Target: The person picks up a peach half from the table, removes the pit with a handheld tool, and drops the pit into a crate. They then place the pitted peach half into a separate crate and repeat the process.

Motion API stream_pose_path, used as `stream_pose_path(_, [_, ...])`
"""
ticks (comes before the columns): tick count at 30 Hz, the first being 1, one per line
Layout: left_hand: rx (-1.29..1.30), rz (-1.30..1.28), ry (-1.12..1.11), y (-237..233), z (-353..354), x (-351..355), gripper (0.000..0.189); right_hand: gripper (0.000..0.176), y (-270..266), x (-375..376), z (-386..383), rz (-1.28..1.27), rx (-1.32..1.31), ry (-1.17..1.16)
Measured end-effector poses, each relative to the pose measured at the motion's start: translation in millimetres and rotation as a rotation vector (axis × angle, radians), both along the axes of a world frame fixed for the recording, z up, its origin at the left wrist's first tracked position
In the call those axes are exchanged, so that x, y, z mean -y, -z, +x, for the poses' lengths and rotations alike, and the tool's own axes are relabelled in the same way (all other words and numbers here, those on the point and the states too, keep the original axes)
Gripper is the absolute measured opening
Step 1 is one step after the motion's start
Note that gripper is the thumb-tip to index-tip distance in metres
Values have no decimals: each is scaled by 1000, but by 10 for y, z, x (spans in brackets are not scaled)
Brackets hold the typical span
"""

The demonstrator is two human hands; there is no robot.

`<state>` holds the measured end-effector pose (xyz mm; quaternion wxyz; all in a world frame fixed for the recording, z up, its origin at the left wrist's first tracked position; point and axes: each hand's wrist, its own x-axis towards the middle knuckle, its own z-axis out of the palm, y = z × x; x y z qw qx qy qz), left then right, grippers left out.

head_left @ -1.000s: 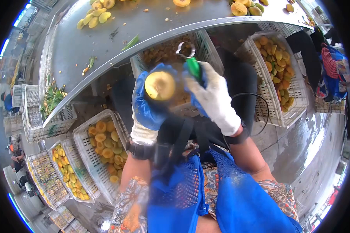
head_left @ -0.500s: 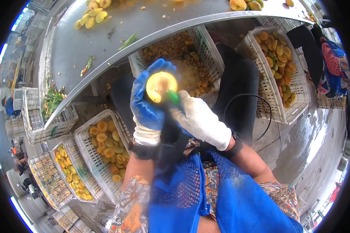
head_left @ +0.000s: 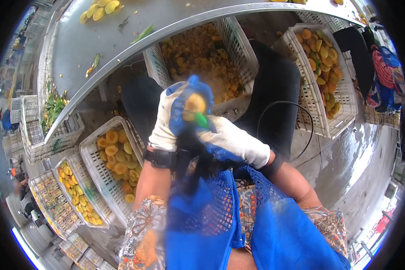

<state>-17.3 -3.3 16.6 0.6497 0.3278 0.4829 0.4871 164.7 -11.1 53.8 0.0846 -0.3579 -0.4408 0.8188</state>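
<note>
My left hand (head_left: pixel 184 105), in a white glove with a blue coated palm, is closed around a halved yellow peach (head_left: pixel 195 104). The fruit's cut face shows a brownish middle. In a similar glove, my right hand (head_left: pixel 231 140) grips a small green-handled tool (head_left: pixel 201 119) right at the lower edge of the fruit. Blur hides the tool's working end. Both hands are together above my lap, just in front of a crate (head_left: pixel 238 49) full of hollow fruit pieces and scraps.
A metal table (head_left: pixel 76 49) curves across the top, with yellow fruit (head_left: pixel 101 8) and leaves on it. Crates of peach halves stand at the left (head_left: pixel 92 155) and right (head_left: pixel 303 90). A black cable (head_left: pixel 311 130) loops beside my right knee. The concrete floor (head_left: pixel 333 166) looks wet.
My left hand has turned over, so its white back now shows, and the peach half has tilted and sits slightly lower and right. The green-handled tool stays against the fruit.
</note>
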Motion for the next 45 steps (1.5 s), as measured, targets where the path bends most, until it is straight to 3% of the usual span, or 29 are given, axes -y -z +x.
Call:
stream_pose_path(5, [127,-100,-19,30,-16,-49,50,21,93,-9,-4,-176,-75,50])
stream_pose_path(6, [312,-117,-40,94,-19,-85,52,22,94,-14,-13,-214,-66,61])
stream_pose_path(9, [191,90,-319,125,148,29,53,23,70,-36,36,-305,-202,91])
stream_pose_path(10, [257,15,-309,167,101,37,50,25,44,-38,8,-297,-155,62])
stream_pose_path(13, [-24,8,-182,61,32,87,47,28,125,52,-79,-231,-54,6])
stream_pose_path(14, [-20,52,-135,65,21,64,45,28,156,86,-117,43,0,5])
stream_pose_path(18, [85,-74,-192,-28,79,0,45,27,67,-53,1,-428,-196,10])
stream_pose_path(22, [86,-22,-79,19,20,-88,45,29,99,-45,-62,-247,-71,27])
stream_pose_path(25, [133,-119,-38,-33,0,-148,44,28,41,-114,26,-406,-192,10])
stream_pose_path(26, [113,-124,-57,-87,17,-161,43,27,90,-130,50,-589,-356,0])
stream_pose_path(29, [343,-72,-153,-36,121,-204,42,28,157,-46,3,-790,-497,138])
stream_pose_path(30, [316,-95,-172,-55,153,-227,43,31,124,-77,0,-740,-428,147])
stream_pose_path(34, [272,-40,-180,70,175,-286,44,35,310,-101,3,-946,-682,156])
stream_pose_path(38, [364,12,-286,370,152,-287,44,35,437,-119,-84,-1093,-776,212])
stream_pose_path(41, [541,-124,-375,377,227,-320,43,35,540,-162,-87,-1141,-831,197])
stream_pose_path(42, [356,-94,-376,417,247,-322,42,34,528,-194,-55,-1041,-737,173])
stream_pose_path(45, [115,-105,-163,417,196,-324,42,32,455,-269,72,-837,-478,111])
